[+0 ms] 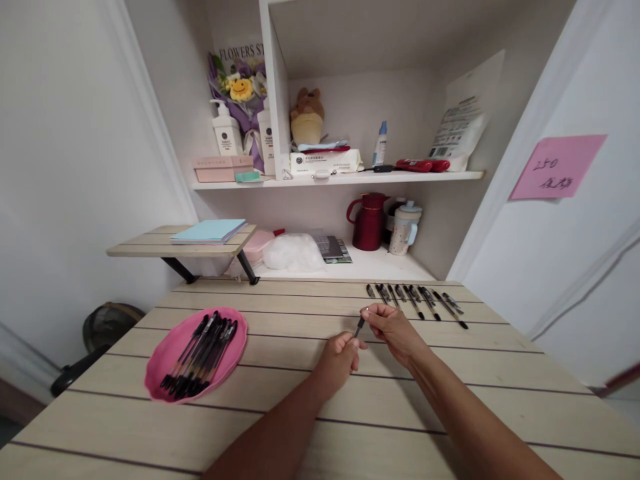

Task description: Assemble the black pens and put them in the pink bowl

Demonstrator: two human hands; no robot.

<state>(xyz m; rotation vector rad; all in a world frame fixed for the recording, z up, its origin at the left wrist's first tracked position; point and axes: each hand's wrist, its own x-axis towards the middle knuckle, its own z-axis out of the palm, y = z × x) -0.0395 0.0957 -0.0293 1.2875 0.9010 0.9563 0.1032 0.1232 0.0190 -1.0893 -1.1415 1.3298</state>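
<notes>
Pen [359, 326]: black and slim. Only a short stretch shows between my hands. It's tilted and held in the air over the middle of the table [125, 433], not touching it. There's a pale speck at the top end by my right fingertips; can't tell if that's tip, cap or refill. Most of the barrel is hidden in my left fist.

Left hand [341, 352]: closed around the pen's lower end. Right hand [395, 330]: thumb and forefinger pinched on the upper end. Both are clamped on the same pen, hands nearly touching.

Risks, my read:
- Two grips sit close together on one thin barrel. An uneven pull or twist could pop a part loose, and small bits would roll along the table grooves.
- The right pinch is fingertips only. If it slips, the pen swings down off my left fist.
- A row of pens [417, 301] lies just beyond my right hand, side by side near the far edge. A careless sweep of that hand or forearm would knock them out of line or off the back.
- Ink on my fingers if the exposed end is the tip.

Further out: a pink plate [167, 347] sits to the left with a bundle of black pens [200, 357] lying in it, well apart from both hands. Behind is a shelf [350, 178], with a red jug [369, 222] below it; neither matters here.
</notes>
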